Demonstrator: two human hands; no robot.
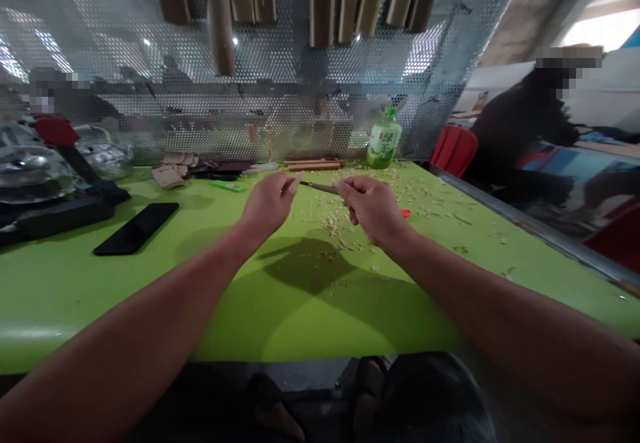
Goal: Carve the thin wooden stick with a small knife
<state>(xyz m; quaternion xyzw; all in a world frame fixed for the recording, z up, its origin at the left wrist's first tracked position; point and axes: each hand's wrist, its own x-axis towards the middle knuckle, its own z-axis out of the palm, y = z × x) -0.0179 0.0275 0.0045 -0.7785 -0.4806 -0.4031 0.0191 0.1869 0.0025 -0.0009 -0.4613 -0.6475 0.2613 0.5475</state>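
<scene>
Mid-frame, we are pinching the tool, presumably light and stiff, by its right end, right hand clenched, left hand grasp unclear.

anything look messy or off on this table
Yes, the pale shavings: they lie scattered loose over the green tabletop, around the right hand and below its thin tool, rather than in one pile. Nothing looks clearly broken; the bottle stands upright.
</scene>
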